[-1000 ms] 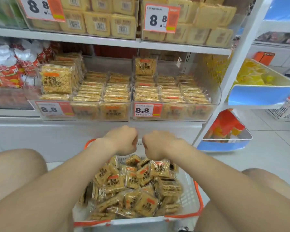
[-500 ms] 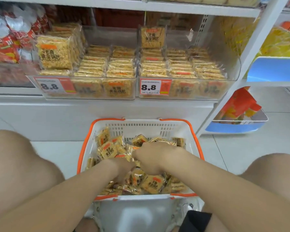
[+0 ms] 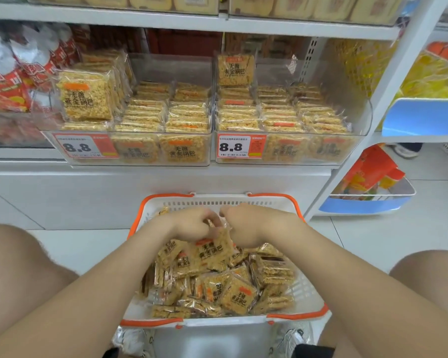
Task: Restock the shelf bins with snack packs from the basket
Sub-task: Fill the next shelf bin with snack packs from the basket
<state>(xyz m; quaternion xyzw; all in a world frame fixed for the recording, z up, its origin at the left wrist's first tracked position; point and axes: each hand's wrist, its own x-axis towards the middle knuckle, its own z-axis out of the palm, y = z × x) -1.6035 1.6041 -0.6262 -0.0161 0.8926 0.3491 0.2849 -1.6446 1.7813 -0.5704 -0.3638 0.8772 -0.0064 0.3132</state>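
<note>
Left grip (image 3: 192, 224) and right grip (image 3: 252, 226) are both curling their fingers onto the same snack pack (image 3: 211, 251). They're pinching it along its top edge, knuckles almost touching, so both are clamped on it, not hanging loose. The fingertips are kinda blurry, so I can't tell if there's a second pack tucked in there too.

That pack is hanging tilted, label facing the camera, right over the pile of loose packs (image 3: 230, 288) that's filling up the basket (image 3: 243, 202). The basket is the white one with the orange rim. It's sitting on the floor (image 3: 360, 236) between the person's bare knees, right in front of the shelf.

Up on the shelf, two clear bins are sitting side by side, touching. The left bin (image 3: 171, 68) is carrying rows of the same packs, with a stack standing upright at its left end. The right bin (image 3: 354, 96) is holding three rows, plus one pack standing upright at the back left. Each one is wearing an 8.8 price tag (image 3: 233, 147) on the front.

Red-and-white bags (image 3: 8, 83) are crowding the section to the left of the bins. Blue-fronted trays (image 3: 422, 117) with yellow and orange stuff are hanging off the rack on the right.
</note>
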